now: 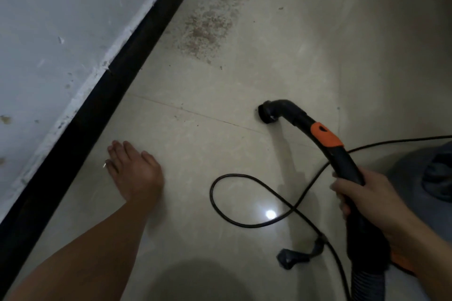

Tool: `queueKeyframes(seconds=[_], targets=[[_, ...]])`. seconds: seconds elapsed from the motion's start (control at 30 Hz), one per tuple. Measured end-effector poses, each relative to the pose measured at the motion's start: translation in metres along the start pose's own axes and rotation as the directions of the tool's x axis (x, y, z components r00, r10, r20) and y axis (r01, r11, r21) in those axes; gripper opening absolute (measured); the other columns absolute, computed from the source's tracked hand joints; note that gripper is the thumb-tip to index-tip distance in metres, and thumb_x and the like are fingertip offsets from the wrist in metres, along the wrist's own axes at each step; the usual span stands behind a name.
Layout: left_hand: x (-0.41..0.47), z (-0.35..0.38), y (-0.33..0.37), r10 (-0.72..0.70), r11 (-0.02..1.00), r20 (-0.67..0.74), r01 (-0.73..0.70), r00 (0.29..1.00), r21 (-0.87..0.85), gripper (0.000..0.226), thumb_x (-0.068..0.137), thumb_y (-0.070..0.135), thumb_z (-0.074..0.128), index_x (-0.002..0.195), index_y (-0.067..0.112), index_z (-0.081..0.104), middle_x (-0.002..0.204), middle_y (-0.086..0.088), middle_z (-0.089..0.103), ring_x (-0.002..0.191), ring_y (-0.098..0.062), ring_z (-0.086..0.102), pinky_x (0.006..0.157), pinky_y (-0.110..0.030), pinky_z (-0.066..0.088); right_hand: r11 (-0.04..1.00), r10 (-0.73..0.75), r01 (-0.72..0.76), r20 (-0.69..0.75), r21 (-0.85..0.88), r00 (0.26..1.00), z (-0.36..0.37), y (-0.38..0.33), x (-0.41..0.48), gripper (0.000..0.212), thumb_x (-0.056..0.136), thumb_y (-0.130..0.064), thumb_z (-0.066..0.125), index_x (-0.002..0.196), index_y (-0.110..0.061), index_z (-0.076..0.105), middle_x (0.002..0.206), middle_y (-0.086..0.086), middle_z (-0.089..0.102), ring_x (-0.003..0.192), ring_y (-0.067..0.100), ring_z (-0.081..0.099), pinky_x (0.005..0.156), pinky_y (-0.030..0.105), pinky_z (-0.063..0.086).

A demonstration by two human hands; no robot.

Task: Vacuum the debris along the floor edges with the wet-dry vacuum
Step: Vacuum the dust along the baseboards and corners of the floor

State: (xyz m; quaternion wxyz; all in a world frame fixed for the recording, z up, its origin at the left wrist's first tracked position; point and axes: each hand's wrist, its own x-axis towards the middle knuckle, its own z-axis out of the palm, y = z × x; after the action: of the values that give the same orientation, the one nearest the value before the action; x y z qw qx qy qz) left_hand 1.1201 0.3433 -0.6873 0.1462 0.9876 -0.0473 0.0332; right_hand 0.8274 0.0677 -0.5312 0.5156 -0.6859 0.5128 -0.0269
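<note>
The right hand point(364, 200) grips the black-and-orange vacuum hose point(325, 139), its nozzle point(267, 113) over the floor point(318, 56). The left hand point(137, 171) is flat, fingers straight together, near the baseboard point(97, 105). Debris point(208, 27) lies farther along that edge.

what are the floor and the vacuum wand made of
Floor: probably glazed ceramic or polished stone tile, glossy; thin joint lines and a sharp light glare. Wand: likely hard moulded plastic, black with an orange collar, dull sheen.
</note>
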Motion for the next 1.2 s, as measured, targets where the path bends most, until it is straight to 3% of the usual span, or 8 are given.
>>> queueKeyframes(seconds=[0.23,0.37,0.47,0.6,0.73,0.87,1.03,1.2], targets=[[0.001,0.000,-0.001,0.003,1.000,-0.003,-0.003,1.000,-0.005,0.057,0.091,0.024,0.035,0.138,-0.007,0.039,0.149,-0.027,0.032,0.141,-0.039,0.024,0.115,-0.050,0.016,0.989,-0.087,0.106,0.174,-0.102,0.981,0.040,-0.038,0.013,0.016,0.079,-0.004,0.066,0.092,-0.008,0.059,0.051,0.008,0.055,0.040,0.025,0.052,0.041,0.031,0.045],[0.001,0.000,0.001,-0.015,1.000,0.009,0.015,1.000,-0.013,0.053,0.093,0.019,0.042,0.139,-0.007,0.039,0.150,-0.026,0.032,0.142,-0.038,0.024,0.116,-0.050,0.016,0.963,-0.135,0.170,0.167,-0.212,0.977,0.057,-0.041,0.003,0.015,0.077,-0.008,0.067,0.082,-0.014,0.055,0.048,0.005,0.054,0.038,0.020,0.052,0.040,0.030,0.044],[0.001,0.000,0.004,-0.014,1.000,0.014,0.015,1.000,-0.018,0.052,0.093,0.017,0.045,0.139,-0.008,0.040,0.149,-0.026,0.033,0.141,-0.038,0.026,0.116,-0.050,0.017,0.951,-0.151,0.219,0.287,-0.220,0.946,0.078,-0.050,0.003,0.017,0.076,-0.007,0.067,0.078,-0.012,0.051,0.046,0.003,0.051,0.036,0.017,0.049,0.039,0.024,0.042],[0.002,0.000,0.002,-0.014,1.000,0.017,0.014,1.000,0.001,0.051,0.093,0.017,0.045,0.138,-0.007,0.042,0.149,-0.025,0.034,0.141,-0.037,0.026,0.116,-0.049,0.017,0.941,-0.220,0.265,0.214,-0.212,0.952,0.099,-0.063,0.016,0.016,0.076,-0.008,0.067,0.079,-0.014,0.052,0.047,0.004,0.054,0.036,0.016,0.052,0.037,0.023,0.041],[0.004,0.001,0.002,-0.028,1.000,0.038,0.028,0.999,0.004,0.052,0.093,0.019,0.044,0.140,-0.005,0.041,0.150,-0.023,0.033,0.142,-0.035,0.025,0.116,-0.048,0.016,0.927,-0.209,0.299,0.350,-0.226,0.913,0.117,-0.074,0.021,0.018,0.076,-0.010,0.068,0.078,-0.016,0.052,0.046,0.000,0.052,0.035,0.016,0.050,0.038,0.023,0.040],[0.004,0.000,0.003,-0.033,0.999,0.055,0.033,0.998,-0.004,0.053,0.092,0.018,0.045,0.140,-0.005,0.040,0.151,-0.024,0.031,0.142,-0.035,0.024,0.116,-0.049,0.015,0.917,-0.271,0.319,0.212,-0.239,0.939,0.129,-0.090,0.038,0.016,0.076,-0.011,0.068,0.080,-0.014,0.052,0.051,0.006,0.055,0.036,0.016,0.051,0.039,0.029,0.043],[0.004,0.000,0.003,-0.042,0.999,0.075,0.041,0.996,0.016,0.053,0.094,0.020,0.039,0.141,-0.004,0.039,0.152,-0.023,0.030,0.143,-0.035,0.023,0.117,-0.048,0.015,0.892,-0.269,0.376,0.371,-0.253,0.889,0.147,-0.110,0.057,0.016,0.076,-0.009,0.068,0.082,-0.012,0.054,0.048,0.003,0.054,0.036,0.017,0.051,0.038,0.029,0.043],[0.005,-0.001,0.005,-0.040,0.998,0.092,0.036,0.995,0.044,0.057,0.094,0.025,0.031,0.143,-0.003,0.038,0.154,-0.022,0.026,0.144,-0.034,0.021,0.119,-0.047,0.012,0.915,-0.317,0.349,0.176,-0.203,0.932,0.172,-0.144,0.110,0.014,0.078,-0.011,0.069,0.082,-0.011,0.055,0.050,0.009,0.058,0.034,0.021,0.053,0.038,0.029,0.045]])
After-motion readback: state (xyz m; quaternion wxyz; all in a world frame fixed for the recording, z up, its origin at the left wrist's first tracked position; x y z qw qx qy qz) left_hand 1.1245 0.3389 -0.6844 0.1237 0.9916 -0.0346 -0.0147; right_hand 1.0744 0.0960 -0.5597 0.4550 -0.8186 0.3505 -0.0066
